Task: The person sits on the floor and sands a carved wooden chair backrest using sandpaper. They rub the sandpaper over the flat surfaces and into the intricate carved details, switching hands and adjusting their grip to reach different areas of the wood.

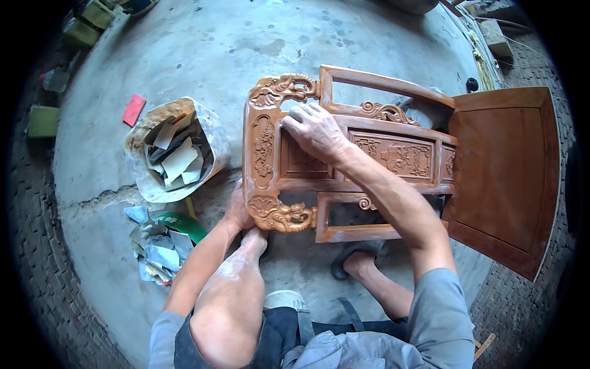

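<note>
A carved wooden chair [262, 154] lies on its back, its top rail toward my left and its broad seat [501, 175] standing up at the right. My left hand [238, 208] grips the lower left edge of the top rail, beside my raised leg; its fingertips are hidden behind the wood. My right hand [315, 131] is closed, its curled fingers pressed on the upper left border of the recessed panel [301, 161] in the backrest. Whatever those fingers may pinch is hidden. Pale dust covers the right hand and parts of the frame.
Left of the chair stands a whitish bucket [216, 132] filled with scraps of sheet. Below it, more worn sheets [161, 253] pile around a green round item [190, 226]. A red pad [134, 110] lies on the concrete floor. Between my legs is a white tub [284, 299].
</note>
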{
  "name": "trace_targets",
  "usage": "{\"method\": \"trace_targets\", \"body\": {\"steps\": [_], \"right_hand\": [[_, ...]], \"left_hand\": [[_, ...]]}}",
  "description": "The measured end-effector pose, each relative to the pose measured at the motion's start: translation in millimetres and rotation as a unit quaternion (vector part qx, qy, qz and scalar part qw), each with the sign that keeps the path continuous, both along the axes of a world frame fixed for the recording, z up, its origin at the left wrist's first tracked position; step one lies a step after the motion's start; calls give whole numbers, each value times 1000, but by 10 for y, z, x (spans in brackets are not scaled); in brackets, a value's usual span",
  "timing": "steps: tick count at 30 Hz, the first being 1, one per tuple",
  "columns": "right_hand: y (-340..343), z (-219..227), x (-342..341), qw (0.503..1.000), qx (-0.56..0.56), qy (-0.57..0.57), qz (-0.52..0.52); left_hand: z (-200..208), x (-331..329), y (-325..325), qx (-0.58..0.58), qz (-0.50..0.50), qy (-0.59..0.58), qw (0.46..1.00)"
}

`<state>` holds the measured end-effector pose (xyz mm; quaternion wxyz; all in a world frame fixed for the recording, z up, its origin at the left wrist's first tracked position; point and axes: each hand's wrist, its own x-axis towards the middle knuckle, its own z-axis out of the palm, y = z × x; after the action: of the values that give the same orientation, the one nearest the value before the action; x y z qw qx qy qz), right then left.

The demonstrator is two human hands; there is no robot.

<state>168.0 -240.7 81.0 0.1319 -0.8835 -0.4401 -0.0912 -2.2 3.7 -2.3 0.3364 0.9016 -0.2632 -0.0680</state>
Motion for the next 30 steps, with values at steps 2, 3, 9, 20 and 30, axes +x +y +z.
{"method": "trace_targets", "body": {"steps": [2, 3, 9, 20, 30], "right_hand": [[-236, 57, 14, 999, -53, -8, 3], [-405, 107, 28, 997, -81, -12, 5], [-439, 118, 71, 998, -56, -3, 5], [-775, 429, 48, 982, -33, 162, -92], [-588, 176, 37, 981, 31, 162, -101]], "left_hand": [[-5, -21, 14, -4, -3, 3, 1000], [-33, -17, 27, -9, -6, 9, 1000], [-142, 15, -59, -19, 10, -26, 999], [-95, -2, -17, 13, -8, -27, 1000], [-77, 25, -5, 3, -11, 16, 1000]]}}
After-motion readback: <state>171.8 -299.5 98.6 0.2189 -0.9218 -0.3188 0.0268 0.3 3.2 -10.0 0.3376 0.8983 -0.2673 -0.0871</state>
